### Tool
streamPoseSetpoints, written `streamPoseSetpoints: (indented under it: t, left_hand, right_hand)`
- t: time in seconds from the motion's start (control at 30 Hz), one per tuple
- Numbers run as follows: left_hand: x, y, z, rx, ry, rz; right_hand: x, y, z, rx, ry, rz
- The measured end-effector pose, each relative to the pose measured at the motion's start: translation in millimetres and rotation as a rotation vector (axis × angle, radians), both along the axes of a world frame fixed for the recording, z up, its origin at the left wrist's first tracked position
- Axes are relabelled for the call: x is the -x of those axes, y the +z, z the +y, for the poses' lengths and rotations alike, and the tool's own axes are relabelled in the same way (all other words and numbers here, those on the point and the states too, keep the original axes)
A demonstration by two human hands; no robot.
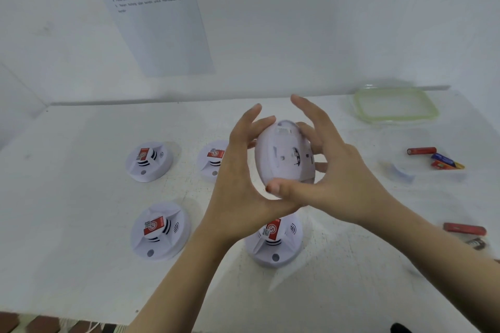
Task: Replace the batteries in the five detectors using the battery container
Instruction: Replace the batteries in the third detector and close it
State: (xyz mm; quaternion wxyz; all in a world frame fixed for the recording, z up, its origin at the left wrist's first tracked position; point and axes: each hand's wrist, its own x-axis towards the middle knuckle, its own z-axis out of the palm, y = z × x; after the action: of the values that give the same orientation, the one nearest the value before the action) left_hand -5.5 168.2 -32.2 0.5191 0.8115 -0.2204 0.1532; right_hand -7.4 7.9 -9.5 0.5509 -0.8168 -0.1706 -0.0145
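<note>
Held detector (285,155): both hands are lifting it above the middle of the table (81,170), underside toward the camera. Left hand (240,170) and right hand (330,170) are cupping its rim, fingers curled. Four detectors (159,230) are sitting left of centre. Battery container (424,154) is standing near the right edge.

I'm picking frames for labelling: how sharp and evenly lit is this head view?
Head view: light is soft and flat with faint shadows; wide-angle bending curves the table edge; the held detector and both hands, left hand and right hand, are slightly motion-blurred; the wall sheet text is too soft to read.
</note>
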Motion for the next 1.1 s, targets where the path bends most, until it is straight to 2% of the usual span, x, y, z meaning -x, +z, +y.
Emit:
streamPoseSetpoints:
  t: [0.13, 0.27, 0.33, 0.47, 0.63, 0.93, 1.1]
  left_hand:
    - [-2.0, -0.5, 2.3, 0.033, -0.030, 0.094]
    - [-5.5, -3.3, 6.2, -0.033, -0.052, 0.173]
    - [-7.0, -6.0, 8.9, -0.043, -0.018, 0.162]
    - [-6.4, -9.1, 12.5, 0.015, 0.010, 0.141]
    - [-4.3, -7.1, 7.0, 0.036, 0.049, 0.083]
    - [-7.8, -9.1, 7.5, -0.070, 0.083, 0.069]
    - [-8.1, -12.1, 13.3, -0.047, 0.078, 0.081]
  right_hand:
    - [-3.4, -7.3, -2.7, -0.372, 0.115, 0.131]
    - [-3.7, -15.1, -1.9, -0.783, 0.183, 0.402]
    - [-3.4, -17.6, -3.8, -0.873, 0.185, 0.463]
    - [-4.4, -19.7, -9.4, -0.749, 0.183, 0.450]
    - [-4.6, -22.5, -11.4, -0.516, 0.175, 0.320]
    - [-8.0, -27.4, -9.8, -0.484, 0.114, 0.314]
    - [-8.3, -30.6, -6.6, -0.501, 0.114, 0.329]
